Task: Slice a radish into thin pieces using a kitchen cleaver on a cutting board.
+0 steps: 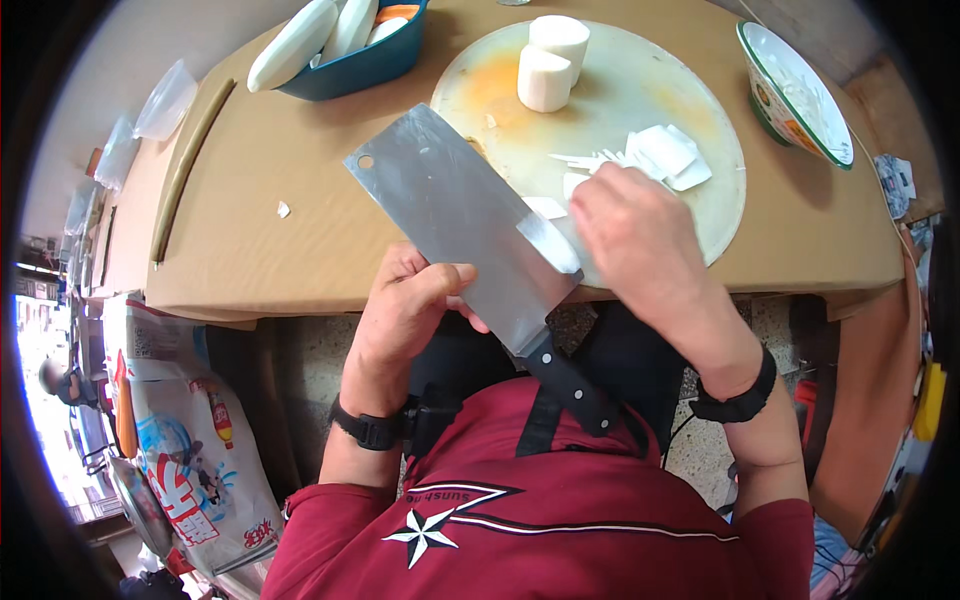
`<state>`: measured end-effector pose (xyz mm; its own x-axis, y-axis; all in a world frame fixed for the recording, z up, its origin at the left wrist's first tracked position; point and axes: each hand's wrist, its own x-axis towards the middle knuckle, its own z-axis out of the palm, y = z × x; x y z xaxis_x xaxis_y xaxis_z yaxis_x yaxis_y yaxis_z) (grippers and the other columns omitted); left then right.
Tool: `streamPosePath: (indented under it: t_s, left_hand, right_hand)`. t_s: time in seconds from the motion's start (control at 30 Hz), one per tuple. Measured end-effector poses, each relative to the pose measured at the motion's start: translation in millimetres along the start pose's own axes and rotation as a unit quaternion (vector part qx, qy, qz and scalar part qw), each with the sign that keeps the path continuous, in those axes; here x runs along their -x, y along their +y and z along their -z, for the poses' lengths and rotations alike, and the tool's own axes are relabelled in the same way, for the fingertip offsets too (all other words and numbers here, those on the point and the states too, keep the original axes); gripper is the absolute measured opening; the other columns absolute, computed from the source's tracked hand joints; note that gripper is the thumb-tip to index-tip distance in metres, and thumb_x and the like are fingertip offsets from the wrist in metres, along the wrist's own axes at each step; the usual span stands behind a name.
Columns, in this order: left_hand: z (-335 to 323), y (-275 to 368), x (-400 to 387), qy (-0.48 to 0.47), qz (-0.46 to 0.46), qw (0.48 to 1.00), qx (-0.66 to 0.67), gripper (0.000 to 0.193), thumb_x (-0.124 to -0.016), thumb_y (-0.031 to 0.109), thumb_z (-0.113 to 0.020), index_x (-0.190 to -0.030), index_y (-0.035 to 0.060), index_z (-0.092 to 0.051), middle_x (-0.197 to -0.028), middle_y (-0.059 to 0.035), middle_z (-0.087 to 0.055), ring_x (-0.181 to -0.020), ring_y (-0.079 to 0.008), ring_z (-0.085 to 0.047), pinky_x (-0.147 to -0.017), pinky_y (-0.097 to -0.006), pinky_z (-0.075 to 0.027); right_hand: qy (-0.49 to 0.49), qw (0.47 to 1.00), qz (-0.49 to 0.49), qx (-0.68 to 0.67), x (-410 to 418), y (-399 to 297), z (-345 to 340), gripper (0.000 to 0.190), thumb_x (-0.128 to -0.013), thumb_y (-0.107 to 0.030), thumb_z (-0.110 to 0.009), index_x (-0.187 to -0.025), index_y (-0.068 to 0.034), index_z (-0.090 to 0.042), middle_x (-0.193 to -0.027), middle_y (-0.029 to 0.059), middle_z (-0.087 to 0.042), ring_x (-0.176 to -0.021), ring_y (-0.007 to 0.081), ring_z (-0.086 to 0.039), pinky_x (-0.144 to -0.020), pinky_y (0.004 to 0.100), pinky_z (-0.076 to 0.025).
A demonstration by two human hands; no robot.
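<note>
A cleaver with a black riveted handle lies tilted before me, its handle towards my shirt. My left hand grips its broad blade along the back edge, thumb on top. On the blade is a white patch, either a slice or a reflection. My right hand is over the round cutting board, fingertips bent beside a small white piece; whether it pinches anything is hidden. Just beyond its knuckles lie white radish-like slices and thin strips. Two thick peeled chunks stand farther back.
A blue plastic basin at the back left holds long white vegetables and an orange piece. At the right is a patterned bowl with white shreds. A stick lies along the table's left side. A printed sack stands lower left.
</note>
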<state>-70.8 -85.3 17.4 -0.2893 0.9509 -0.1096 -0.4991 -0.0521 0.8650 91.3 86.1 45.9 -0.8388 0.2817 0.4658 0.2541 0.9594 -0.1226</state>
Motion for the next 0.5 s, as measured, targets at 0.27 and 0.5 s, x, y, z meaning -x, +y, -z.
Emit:
streamPosePath:
  t_s: [0.27,0.5]
  left_hand:
    - [-3,1,-1,0.018,0.004,1.0,0.006,0.024,-0.088,0.005,-0.053,-0.105,-0.0092,-0.062,-0.092,-0.0152,-0.069,-0.071,-0.0213,-0.069,-0.056,-0.0309,-0.059]
    - [-2,0,-1,0.006,-0.004,1.0,-0.015,0.024,-0.088,0.004,-0.053,-0.104,-0.0101,-0.062,-0.092,-0.0163,-0.068,-0.07,-0.0215,-0.069,-0.056,-0.0311,-0.059]
  right_hand:
    - [0.019,0.987,0.023,-0.157,6,-22,24,0.009,-0.082,-0.006,-0.068,-0.087,-0.002,-0.062,-0.087,0.0126,-0.06,-0.079,0.0311,-0.061,-0.067,0.0399,-0.049]
    - [-0.029,0.989,-0.043,-0.137,5,-9,0,0.008,-0.082,-0.005,-0.066,-0.085,-0.002,-0.06,-0.082,0.013,-0.06,-0.076,0.0322,-0.061,-0.066,0.0402,-0.049]
